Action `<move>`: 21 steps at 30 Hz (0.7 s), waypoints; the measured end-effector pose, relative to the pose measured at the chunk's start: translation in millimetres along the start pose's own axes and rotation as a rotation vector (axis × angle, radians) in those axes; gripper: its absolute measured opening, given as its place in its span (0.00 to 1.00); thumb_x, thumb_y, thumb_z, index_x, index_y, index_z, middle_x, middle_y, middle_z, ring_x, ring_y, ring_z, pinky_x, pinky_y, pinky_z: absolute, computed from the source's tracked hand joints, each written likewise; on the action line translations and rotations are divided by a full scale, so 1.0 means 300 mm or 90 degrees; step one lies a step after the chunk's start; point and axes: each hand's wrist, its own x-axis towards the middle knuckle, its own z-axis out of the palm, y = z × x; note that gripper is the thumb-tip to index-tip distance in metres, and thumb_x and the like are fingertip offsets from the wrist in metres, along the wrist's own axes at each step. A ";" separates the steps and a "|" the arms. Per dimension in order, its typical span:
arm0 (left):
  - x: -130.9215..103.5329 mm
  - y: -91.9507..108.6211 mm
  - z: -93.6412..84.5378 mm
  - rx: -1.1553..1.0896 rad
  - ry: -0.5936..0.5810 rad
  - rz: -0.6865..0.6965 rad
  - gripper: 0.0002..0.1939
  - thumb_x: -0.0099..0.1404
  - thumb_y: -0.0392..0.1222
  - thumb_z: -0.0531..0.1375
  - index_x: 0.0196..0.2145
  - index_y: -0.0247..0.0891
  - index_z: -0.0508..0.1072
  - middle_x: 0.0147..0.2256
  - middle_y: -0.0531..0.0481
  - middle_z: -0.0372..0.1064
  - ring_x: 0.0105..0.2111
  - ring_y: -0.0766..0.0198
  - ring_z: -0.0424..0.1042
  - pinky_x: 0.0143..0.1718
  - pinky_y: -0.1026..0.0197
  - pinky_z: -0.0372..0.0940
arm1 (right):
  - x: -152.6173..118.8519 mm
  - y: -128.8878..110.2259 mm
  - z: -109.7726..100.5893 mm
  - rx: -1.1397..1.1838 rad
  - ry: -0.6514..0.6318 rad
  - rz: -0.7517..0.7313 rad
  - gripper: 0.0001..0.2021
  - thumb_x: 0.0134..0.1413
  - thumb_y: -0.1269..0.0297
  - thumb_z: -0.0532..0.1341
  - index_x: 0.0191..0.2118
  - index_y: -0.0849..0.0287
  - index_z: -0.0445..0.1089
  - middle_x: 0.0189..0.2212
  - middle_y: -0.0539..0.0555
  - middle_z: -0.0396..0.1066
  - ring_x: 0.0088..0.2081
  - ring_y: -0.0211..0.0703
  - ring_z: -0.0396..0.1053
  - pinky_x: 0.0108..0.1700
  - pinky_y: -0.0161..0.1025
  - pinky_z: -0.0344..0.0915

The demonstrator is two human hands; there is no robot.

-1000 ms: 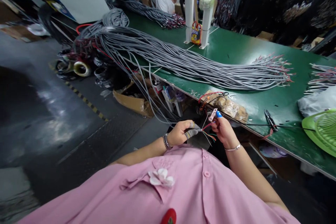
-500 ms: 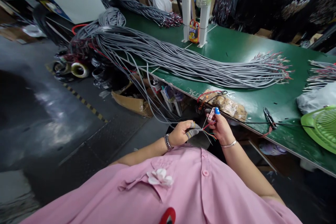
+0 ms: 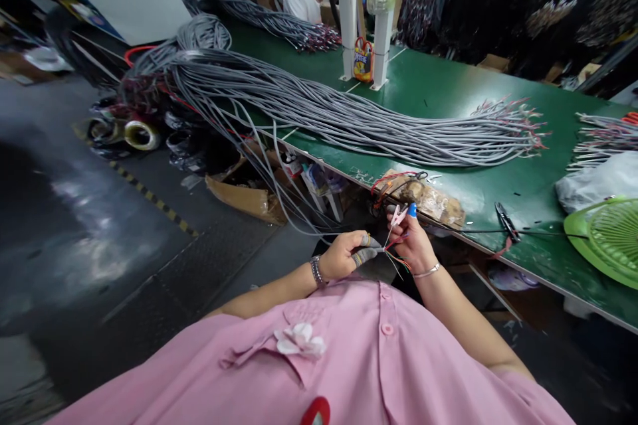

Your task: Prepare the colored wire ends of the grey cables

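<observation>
Now the left hand (image 3: 341, 257), its fingertips in grey covers, pinches the stripped end of a grey cable (image 3: 379, 250) in front of the pink shirt (image 3: 343, 345), much as it did a second ago. Meanwhile the right hand (image 3: 417, 247) has drawn nearer to it, fingers closed on a small pale-pink tool (image 3: 397, 215) (now turned to another angle), and a thin white wire (image 3: 389, 234) that stood clear of the tool appears to meet it, just off the green bench (image 3: 438, 96).
</observation>
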 end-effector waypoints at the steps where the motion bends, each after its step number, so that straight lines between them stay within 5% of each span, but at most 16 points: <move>1: -0.001 -0.003 0.002 0.000 0.002 -0.005 0.09 0.68 0.40 0.60 0.42 0.35 0.77 0.34 0.46 0.73 0.33 0.66 0.71 0.36 0.65 0.66 | 0.000 -0.002 0.005 0.007 0.002 -0.008 0.17 0.51 0.48 0.67 0.31 0.58 0.69 0.22 0.47 0.65 0.16 0.28 0.47 0.13 0.28 0.43; 10: -0.005 0.011 -0.016 -0.010 -0.006 -0.024 0.11 0.68 0.44 0.59 0.41 0.34 0.78 0.33 0.45 0.73 0.32 0.66 0.71 0.36 0.65 0.65 | -0.006 0.022 -0.033 0.028 0.018 0.032 0.22 0.52 0.41 0.64 0.29 0.58 0.67 0.27 0.52 0.70 0.17 0.29 0.49 0.12 0.26 0.41; 13: -0.017 0.030 -0.027 -0.013 -0.052 -0.017 0.13 0.68 0.46 0.59 0.40 0.35 0.78 0.32 0.46 0.73 0.32 0.65 0.71 0.35 0.64 0.65 | -0.029 0.023 -0.074 0.022 -0.023 0.031 0.17 0.50 0.49 0.67 0.28 0.56 0.66 0.27 0.50 0.69 0.17 0.28 0.48 0.13 0.25 0.43; 16: -0.037 0.018 -0.027 0.022 -0.111 -0.035 0.12 0.66 0.48 0.60 0.40 0.41 0.79 0.33 0.46 0.75 0.33 0.62 0.74 0.35 0.62 0.67 | -0.051 0.017 -0.114 -0.046 -0.013 0.002 0.15 0.47 0.50 0.69 0.28 0.56 0.68 0.27 0.50 0.70 0.16 0.28 0.45 0.13 0.27 0.44; 21: -0.056 -0.047 -0.037 0.174 -0.067 -0.082 0.18 0.58 0.47 0.64 0.47 0.60 0.76 0.39 0.48 0.76 0.40 0.52 0.76 0.42 0.52 0.71 | -0.131 -0.059 -0.205 -0.292 0.091 -0.164 0.09 0.48 0.55 0.69 0.33 0.53 0.75 0.24 0.52 0.70 0.15 0.32 0.50 0.11 0.33 0.47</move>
